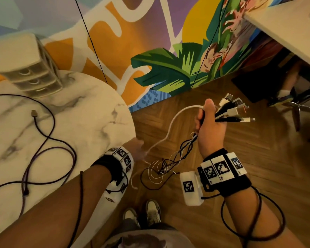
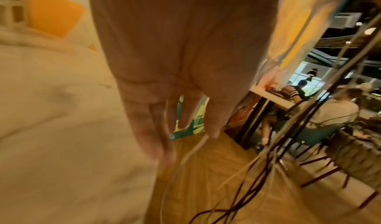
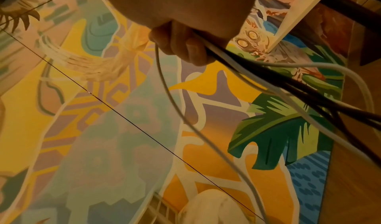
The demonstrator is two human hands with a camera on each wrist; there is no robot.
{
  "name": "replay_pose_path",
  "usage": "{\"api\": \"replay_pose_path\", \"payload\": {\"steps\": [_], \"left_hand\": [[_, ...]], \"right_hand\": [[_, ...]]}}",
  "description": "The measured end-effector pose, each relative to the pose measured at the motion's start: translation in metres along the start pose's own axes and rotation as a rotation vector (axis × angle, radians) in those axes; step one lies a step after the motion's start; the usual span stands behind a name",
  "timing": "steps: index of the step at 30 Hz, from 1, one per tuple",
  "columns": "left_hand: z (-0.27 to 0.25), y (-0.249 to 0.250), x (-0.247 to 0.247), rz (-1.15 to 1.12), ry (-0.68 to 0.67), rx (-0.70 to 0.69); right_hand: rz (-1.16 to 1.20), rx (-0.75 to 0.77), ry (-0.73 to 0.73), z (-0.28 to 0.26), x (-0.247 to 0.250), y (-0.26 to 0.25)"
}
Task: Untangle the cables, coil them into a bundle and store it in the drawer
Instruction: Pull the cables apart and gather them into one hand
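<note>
My right hand (image 1: 207, 122) is raised over the wooden floor and grips a bundle of black and white cables (image 1: 183, 149). Their plug ends (image 1: 234, 109) fan out past the thumb. In the right wrist view the curled fingers (image 3: 185, 48) wrap the cables (image 3: 268, 81). The strands hang down into a tangle (image 1: 162, 168) above the floor. My left hand (image 1: 135, 146), blurred, is at the table's edge with straight fingers (image 2: 144, 129) among thin white strands (image 2: 195, 146). A purple cable (image 1: 43, 140) lies loose on the marble table (image 1: 97, 113). The small drawer unit (image 1: 30, 72) stands at the table's far side, its drawers closed.
A painted mural wall (image 1: 150, 42) runs behind the table. A white desk (image 1: 284, 29) stands at the upper right, with a seated person's leg (image 1: 284, 93) and a chair leg beneath. My shoes (image 1: 143, 213) are on the floor below the tangle.
</note>
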State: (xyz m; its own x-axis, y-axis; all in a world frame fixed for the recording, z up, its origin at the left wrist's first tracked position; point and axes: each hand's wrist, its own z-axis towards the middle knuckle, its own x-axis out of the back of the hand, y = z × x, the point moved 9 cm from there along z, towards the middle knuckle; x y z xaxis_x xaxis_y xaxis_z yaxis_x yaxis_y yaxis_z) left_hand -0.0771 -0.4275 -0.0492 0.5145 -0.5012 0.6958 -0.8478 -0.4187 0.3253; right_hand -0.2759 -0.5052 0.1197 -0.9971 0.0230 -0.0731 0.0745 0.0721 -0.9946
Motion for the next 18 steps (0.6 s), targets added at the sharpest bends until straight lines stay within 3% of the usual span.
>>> {"api": "replay_pose_path", "payload": {"steps": [3,6,8,11,15,18], "left_hand": [[-0.030,0.056,0.057,-0.301,0.325,-0.316],[-0.070,0.119,0.096,-0.669,0.270,-0.635],[-0.086,0.141,0.108,-0.645,0.292,-0.734],[-0.092,0.143,0.120,-0.592,0.451,-0.764],[-0.092,0.132,0.129,-0.707,0.616,-0.700],[-0.095,0.136,0.123,-0.532,0.765,-0.664]], "right_hand": [[-0.085,-0.043,-0.068,0.000,-0.006,0.011],[-0.165,-0.044,-0.108,-0.002,-0.011,0.017],[-0.159,-0.018,-0.133,-0.004,-0.015,0.012],[-0.089,0.016,-0.194,-0.006,-0.020,0.003],[-0.097,0.061,-0.242,-0.010,-0.019,0.009],[-0.019,-0.014,-0.286,-0.011,-0.023,0.017]]}}
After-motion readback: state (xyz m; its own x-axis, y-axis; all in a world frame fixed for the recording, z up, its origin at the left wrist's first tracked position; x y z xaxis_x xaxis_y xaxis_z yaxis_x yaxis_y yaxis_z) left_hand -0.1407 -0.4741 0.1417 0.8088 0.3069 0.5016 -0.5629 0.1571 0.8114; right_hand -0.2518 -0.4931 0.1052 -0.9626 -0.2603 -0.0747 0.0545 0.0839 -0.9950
